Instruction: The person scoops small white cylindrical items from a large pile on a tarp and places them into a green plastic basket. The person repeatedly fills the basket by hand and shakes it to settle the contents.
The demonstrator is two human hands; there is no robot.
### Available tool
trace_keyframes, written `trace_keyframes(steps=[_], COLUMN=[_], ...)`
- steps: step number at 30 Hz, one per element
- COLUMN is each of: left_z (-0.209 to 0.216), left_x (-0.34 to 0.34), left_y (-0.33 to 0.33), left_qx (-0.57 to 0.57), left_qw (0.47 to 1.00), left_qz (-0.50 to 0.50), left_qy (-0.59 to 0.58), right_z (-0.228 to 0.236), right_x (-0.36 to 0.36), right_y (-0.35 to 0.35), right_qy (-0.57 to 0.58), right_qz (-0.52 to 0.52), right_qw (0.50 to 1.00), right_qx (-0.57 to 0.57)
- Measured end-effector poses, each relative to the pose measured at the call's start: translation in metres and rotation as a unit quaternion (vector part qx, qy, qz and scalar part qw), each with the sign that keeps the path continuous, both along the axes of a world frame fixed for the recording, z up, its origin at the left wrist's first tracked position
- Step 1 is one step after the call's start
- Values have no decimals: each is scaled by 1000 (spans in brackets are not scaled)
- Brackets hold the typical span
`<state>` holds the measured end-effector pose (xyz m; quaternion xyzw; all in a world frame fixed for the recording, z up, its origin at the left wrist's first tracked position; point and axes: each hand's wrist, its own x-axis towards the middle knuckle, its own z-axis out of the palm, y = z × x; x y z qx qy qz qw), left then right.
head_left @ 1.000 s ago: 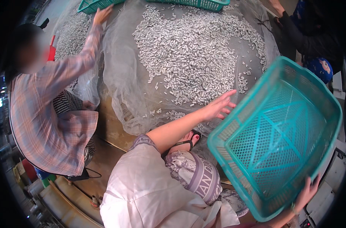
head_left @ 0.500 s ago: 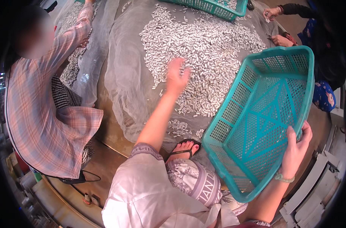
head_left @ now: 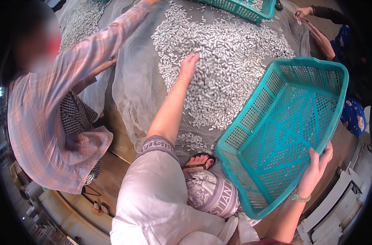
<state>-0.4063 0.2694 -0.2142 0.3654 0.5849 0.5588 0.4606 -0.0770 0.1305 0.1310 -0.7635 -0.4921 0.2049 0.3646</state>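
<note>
A wide heap of small silvery-grey cylindrical pieces point(head_left: 231, 65) lies on pale mesh netting point(head_left: 131, 83). Over the heap's left part is my left hand point(head_left: 189, 67), its fingers drawn together at the pieces; what they hold, if anything, is hidden. Pieces just beside those fingers look smeared by motion. My right hand point(head_left: 315, 170) grips the near right rim of a teal plastic basket point(head_left: 231, 167), thumb inside the rim. The basket is tilted with its open side toward me, and a few tiny bits lie on its perforated bottom.
A person in a plaid shirt point(head_left: 43, 122) bends in from the left, one arm stretched across the netting. Another teal basket point(head_left: 239, 11) with pieces stands at the far edge. A second person's hand point(head_left: 303, 13) works at the far right. My sandalled foot point(head_left: 200, 161) is by the heap's near edge.
My left hand has moved forward and its spread fingers have drawn together. The held basket has shifted slightly right. The plaid-shirted person's arm now reaches farther right over the netting.
</note>
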Motion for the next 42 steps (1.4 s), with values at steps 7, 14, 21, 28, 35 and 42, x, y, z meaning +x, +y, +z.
trace_keyframes(steps=[7,14,21,28,35,42], left_z=[43,114,45,20,79,132], left_x=[114,158,5,84,177,61], left_y=[-32,-11,110,81,-64,-48], left_qx=[-135,81,53,-160,-22,114], left_qw=[950,929,893,930,910,962], left_qz=[-260,-361,-97,-299,-411,-70], left_qy=[-113,0,436,139,-39,238], right_z=[13,11,11,15,19,37], right_x=[-11,20,11,0,5,-1], right_y=[-4,-10,-35,-36,-11,-6], right_qy=[-3,57,78,59,37,92], right_qz=[-3,-45,-35,-52,-40,-31], right_qw=[1000,997,996,997,998,995], right_qx=[-6,-13,25,0,-18,24])
